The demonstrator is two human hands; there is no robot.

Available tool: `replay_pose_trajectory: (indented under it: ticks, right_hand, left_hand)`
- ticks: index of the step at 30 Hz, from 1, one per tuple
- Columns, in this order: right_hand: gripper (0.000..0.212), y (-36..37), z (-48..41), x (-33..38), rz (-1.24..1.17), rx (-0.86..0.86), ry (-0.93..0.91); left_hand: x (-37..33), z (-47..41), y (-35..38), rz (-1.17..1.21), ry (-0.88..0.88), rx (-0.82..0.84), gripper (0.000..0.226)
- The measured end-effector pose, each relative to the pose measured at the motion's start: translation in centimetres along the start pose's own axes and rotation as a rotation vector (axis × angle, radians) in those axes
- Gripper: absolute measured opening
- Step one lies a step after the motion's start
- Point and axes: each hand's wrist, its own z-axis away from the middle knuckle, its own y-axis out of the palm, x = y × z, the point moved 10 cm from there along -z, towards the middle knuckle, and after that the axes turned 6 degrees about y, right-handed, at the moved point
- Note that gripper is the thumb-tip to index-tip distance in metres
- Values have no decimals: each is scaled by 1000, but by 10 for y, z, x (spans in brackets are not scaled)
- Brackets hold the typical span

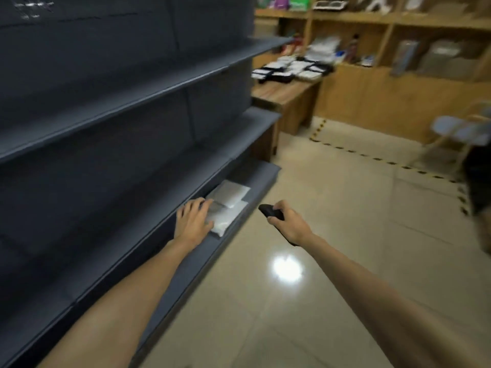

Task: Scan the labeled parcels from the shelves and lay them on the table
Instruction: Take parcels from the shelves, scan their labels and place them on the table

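Two pale plastic parcels lie on the bottom board of the dark grey shelf unit. The nearer parcel lies under my left hand, whose fingers rest on top of it with the thumb at its near edge. The farther parcel lies just behind it, overlapping it. My right hand grips a black handheld scanner over the floor, just right of the shelf edge, its head pointing towards the parcels. Several parcels lie on the wooden table at the back.
The upper grey shelves hold nothing I can see. Wooden wall shelving with bags and boxes runs along the back right. A folding chair stands at right. Black-and-yellow tape crosses the glossy tiled floor.
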Motion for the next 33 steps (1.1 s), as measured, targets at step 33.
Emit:
replay_pose_trajectory:
  ticks: [33]
  right_hand:
    - [35,-551,-285,-216,-196,-696,150]
  left_hand:
    - [-524,-583,27,65,783,-294,58]
